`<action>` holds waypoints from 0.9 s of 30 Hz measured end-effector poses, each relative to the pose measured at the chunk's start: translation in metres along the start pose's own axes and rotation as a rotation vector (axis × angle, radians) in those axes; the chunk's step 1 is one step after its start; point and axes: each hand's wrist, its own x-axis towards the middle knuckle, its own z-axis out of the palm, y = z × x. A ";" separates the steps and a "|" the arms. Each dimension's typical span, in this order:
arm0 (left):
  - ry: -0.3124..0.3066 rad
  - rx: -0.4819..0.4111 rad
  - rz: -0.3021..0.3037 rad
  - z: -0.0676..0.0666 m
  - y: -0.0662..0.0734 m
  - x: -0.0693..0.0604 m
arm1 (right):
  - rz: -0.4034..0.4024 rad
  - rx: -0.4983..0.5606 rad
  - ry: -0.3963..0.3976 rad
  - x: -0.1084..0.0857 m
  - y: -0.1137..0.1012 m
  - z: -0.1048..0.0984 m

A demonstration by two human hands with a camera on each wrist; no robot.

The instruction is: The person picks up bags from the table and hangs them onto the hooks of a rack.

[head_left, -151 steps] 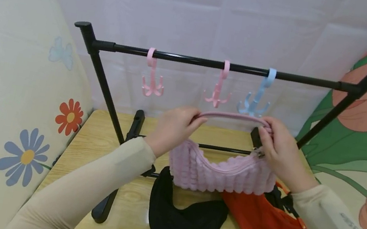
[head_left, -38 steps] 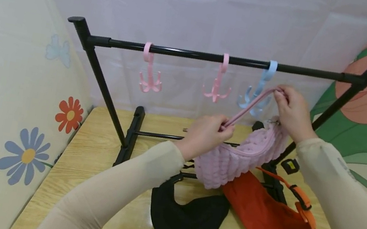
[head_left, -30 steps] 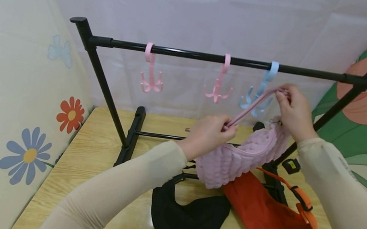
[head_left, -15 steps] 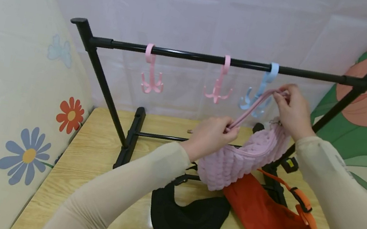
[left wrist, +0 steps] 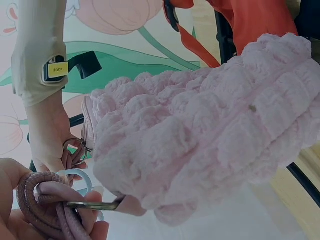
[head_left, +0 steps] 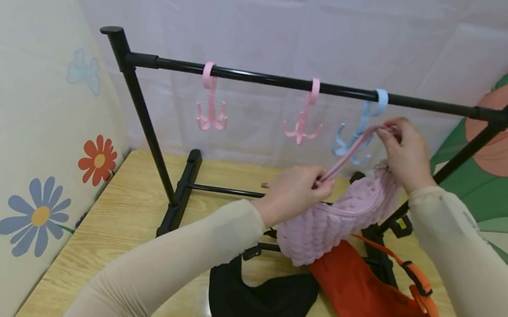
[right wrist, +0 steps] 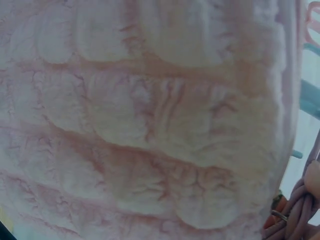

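A pink puffy shoulder bag (head_left: 335, 218) hangs tilted between my hands, its right end higher; it fills most of the right wrist view. My left hand (head_left: 296, 191) grips the lower left end of its strap (head_left: 349, 151), where the strap is bunched beside a metal ring in the left wrist view. With thumb and fingers my right hand (head_left: 407, 154) pinches the strap's upper right end, just right of the blue hook (head_left: 358, 129). The strap crosses the blue hook's prongs in the head view; whether it sits on a prong I cannot tell.
Two pink hooks (head_left: 213, 103) (head_left: 303, 119) hang from the black rack's top bar (head_left: 268, 80). A black visor-like hat (head_left: 259, 312) and an orange-red bag (head_left: 376, 305) lie on the wooden table (head_left: 120, 220) below. Printed cloths stand at both sides.
From a level hold at centre, the bag has tilted and moved right, with my right hand raised to the blue hook. Lately my left hand shifts slightly right, and the blue hook turns a little.
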 end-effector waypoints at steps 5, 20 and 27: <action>0.004 -0.041 -0.007 0.000 0.000 -0.001 | 0.006 -0.008 0.000 -0.001 0.002 -0.002; 0.050 -0.035 -0.007 -0.021 -0.001 0.005 | 0.000 -0.050 0.043 -0.009 0.000 -0.014; 0.134 0.009 -0.002 -0.026 -0.005 0.012 | 0.000 -0.066 0.074 -0.013 -0.002 -0.017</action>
